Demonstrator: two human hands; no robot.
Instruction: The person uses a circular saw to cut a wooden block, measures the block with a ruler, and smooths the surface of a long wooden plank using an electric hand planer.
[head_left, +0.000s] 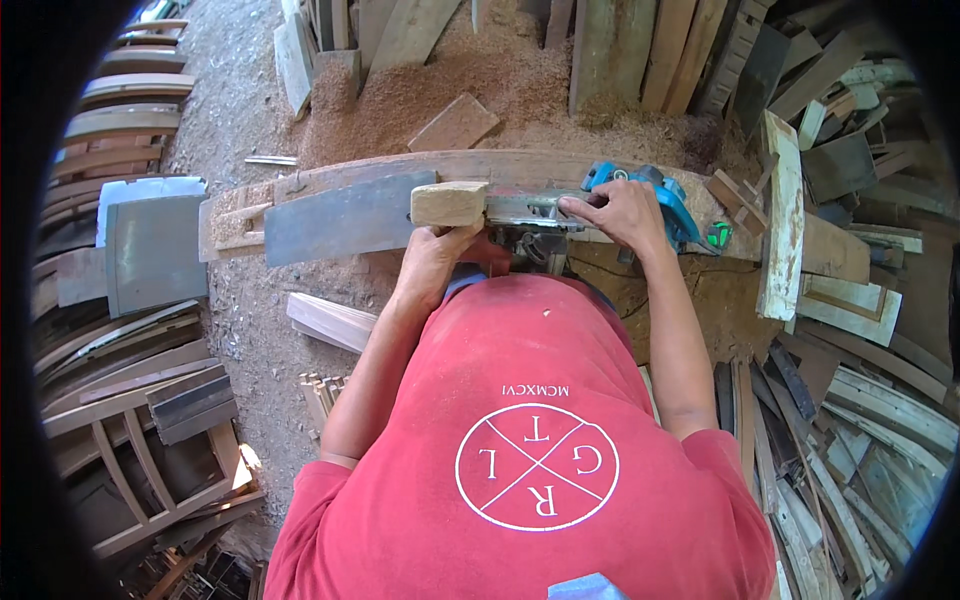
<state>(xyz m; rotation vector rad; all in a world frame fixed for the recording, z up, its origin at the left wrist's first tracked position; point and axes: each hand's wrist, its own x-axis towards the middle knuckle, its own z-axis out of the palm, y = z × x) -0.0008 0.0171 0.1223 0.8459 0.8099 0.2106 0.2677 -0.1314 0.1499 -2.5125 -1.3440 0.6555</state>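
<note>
Head view, upper middle of the frame: a pale wooden block point(448, 203) sits at the left end of a metal plate point(522, 209), above a long wooden surface point(540, 165). The left hand point(436, 262) appears closed on the block's lower edge, its thumb side just under the wood. The right hand point(628, 215), right of centre, is partly curled over the plate's right end beside a blue power tool point(678, 208); whether it grips anything cannot be told. The block looks stiff, fairly light and hard to damage, with rough faces that should give good friction, though any dust on it could make it a little slick. Its long sides seem the best hold, with fingertips kept clear of the metal. As for writing, the red shirt point(520, 365) at lower centre carries white print, upside down in the frame: a short row of capitals above a crossed circle with one letter in each quarter. No label can be made out on the block or the tool.
</note>
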